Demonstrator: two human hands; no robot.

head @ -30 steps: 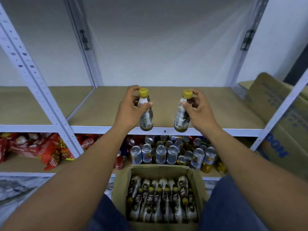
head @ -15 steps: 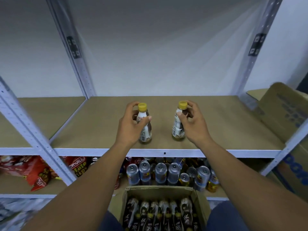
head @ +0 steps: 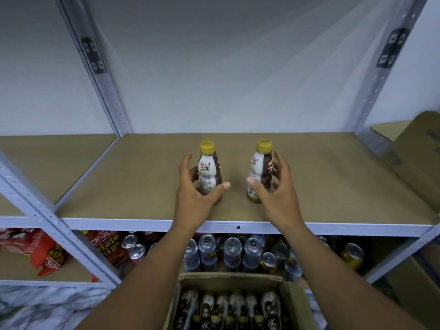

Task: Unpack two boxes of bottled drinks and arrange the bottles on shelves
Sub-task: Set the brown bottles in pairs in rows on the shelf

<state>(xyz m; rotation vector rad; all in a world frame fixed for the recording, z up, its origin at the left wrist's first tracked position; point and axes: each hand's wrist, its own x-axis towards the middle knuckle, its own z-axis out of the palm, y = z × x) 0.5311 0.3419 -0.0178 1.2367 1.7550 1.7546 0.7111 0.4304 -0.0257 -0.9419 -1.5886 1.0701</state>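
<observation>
The left bottle [head: 209,170], a small plastic drink bottle with a yellow screw cap and a brown-and-white sleeve label, and the right bottle [head: 259,167], its twin, stand upright and apart on the tan board of the grey metal-framed shelf [head: 142,177]. Both stand towards its white front edge, with bare board behind them and to either side.

The left hand [head: 195,198] cups the left bottle and the right hand [head: 278,196] cups the right bottle. On each hand the fingers [head: 186,163] are spread wide and loosely bent, curving behind the bottle with the thumb in front, and grip nothing. Whether any fingertip touches a label cannot be told.

The main hazard appears to be the withdrawal. A thumb or finger that drags across a label on the way out could tip a tall, narrow-waisted bottle. So close to the front edge, a toppled bottle could roll off.

Directly below stand a cluster of silver and gold drink cans [head: 233,251] and an open brown cardboard box [head: 292,301] with the bottles yet to be shelved [head: 228,308], either of which a falling bottle could strike.

A second hazard is layout. Bottles set forward leave the rear of the board hard to fill without reaching over them.
</observation>
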